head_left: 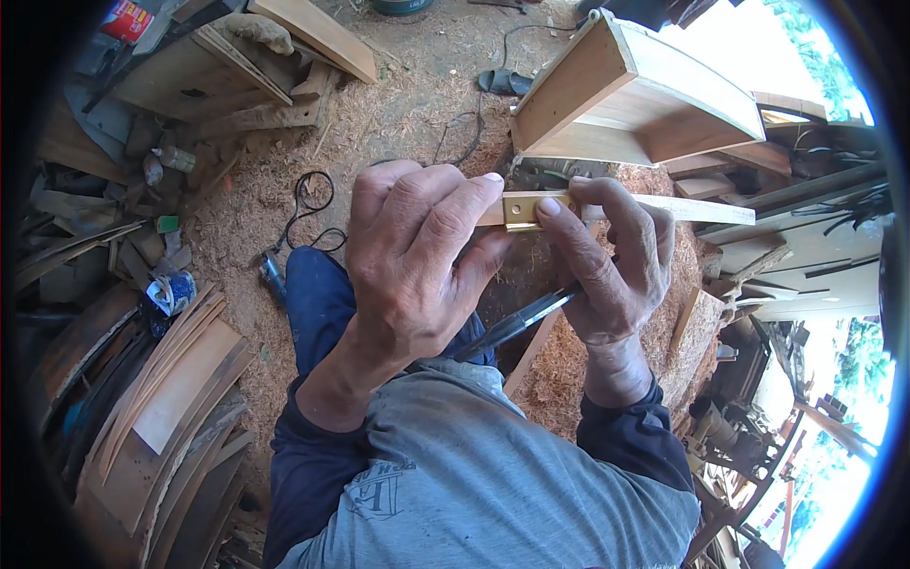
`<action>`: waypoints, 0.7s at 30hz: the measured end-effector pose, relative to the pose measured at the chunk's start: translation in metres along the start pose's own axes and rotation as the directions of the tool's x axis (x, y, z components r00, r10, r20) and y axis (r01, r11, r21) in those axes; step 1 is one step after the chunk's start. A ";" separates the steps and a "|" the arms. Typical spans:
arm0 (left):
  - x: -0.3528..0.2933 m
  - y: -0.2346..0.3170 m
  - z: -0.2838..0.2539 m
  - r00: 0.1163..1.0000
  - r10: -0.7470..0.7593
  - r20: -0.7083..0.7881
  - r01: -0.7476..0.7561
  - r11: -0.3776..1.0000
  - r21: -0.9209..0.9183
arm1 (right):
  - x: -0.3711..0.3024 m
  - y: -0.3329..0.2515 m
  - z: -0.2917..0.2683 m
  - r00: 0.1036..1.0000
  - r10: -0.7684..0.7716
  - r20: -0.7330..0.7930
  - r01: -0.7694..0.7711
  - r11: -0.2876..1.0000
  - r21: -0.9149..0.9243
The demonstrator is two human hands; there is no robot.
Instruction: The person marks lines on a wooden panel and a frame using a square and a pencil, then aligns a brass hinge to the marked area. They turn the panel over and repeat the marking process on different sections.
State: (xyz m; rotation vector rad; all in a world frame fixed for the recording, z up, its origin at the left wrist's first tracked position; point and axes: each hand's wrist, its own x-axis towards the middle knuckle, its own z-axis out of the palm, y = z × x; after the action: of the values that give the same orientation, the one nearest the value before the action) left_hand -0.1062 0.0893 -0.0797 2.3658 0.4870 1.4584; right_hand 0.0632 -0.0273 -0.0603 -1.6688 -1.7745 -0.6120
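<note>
A brass hinge with screw holes lies against a pale wooden strip, in front of my chest. My left hand is closed over the strip's left end, its index finger and thumb pinching at the hinge's left side. From the other side my right hand grips the hinge and strip, thumb pressed on the brass. Tucked in the right hand's lower fingers is a slim dark tool with a silvery part, slanting down to the left; its kind is unclear. Fingers hide parts of the strip.
An open wooden box or drawer stands ahead to the right. Curved boards are stacked at the left, more timber at the right. Shavings cover the floor, where a black cord and a sandal lie.
</note>
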 end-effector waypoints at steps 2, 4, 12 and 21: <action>0.004 0.004 0.001 1.000 0.000 0.002 0.000 0.999 0.041 | 0.000 0.001 0.000 1.000 -0.004 -0.006 0.004 1.000 0.004; 0.009 0.009 0.004 0.988 0.147 -0.045 -0.133 0.963 0.233 | 0.001 0.001 -0.001 1.000 -0.005 -0.015 0.005 1.000 0.006; 0.013 0.016 0.000 0.983 0.158 0.093 -0.175 0.963 0.204 | 0.006 0.002 -0.005 0.999 -0.045 -0.031 0.045 0.999 0.010; 0.011 0.028 -0.009 0.976 0.134 0.171 -0.165 0.969 0.183 | 0.015 0.028 -0.047 0.958 0.195 -0.209 -0.093 0.904 0.418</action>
State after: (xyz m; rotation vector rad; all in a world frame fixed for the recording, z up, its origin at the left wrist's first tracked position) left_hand -0.1062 0.0700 -0.0550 2.7013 0.4382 1.3232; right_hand 0.0969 -0.0465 -0.0189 -1.3571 -1.4623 -0.3359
